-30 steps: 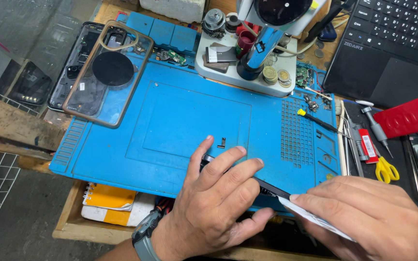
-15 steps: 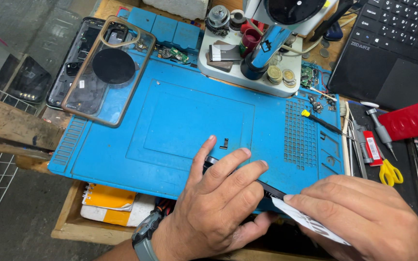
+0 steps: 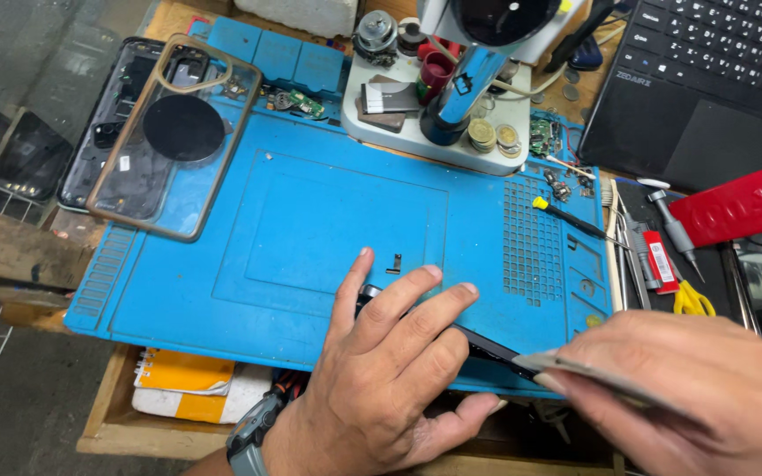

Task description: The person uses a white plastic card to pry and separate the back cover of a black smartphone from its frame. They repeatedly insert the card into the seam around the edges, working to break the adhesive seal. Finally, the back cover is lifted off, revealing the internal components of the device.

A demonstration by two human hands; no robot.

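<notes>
Dark phone [image 3: 487, 345] under spread left hand [image 3: 390, 370]; right hand [image 3: 690, 388] pinching thin card [image 3: 575, 370] at its edge.

A small red tube with a white rectangular label [image 3: 657, 261] is seen just right of the blue work mat [image 3: 310, 220]. A small white label [image 3: 123, 163] is stuck on the clear phone case at the mat's upper left corner, and a yellow-and-white packet [image 3: 189, 384] is tucked under the mat's near edge.
</notes>
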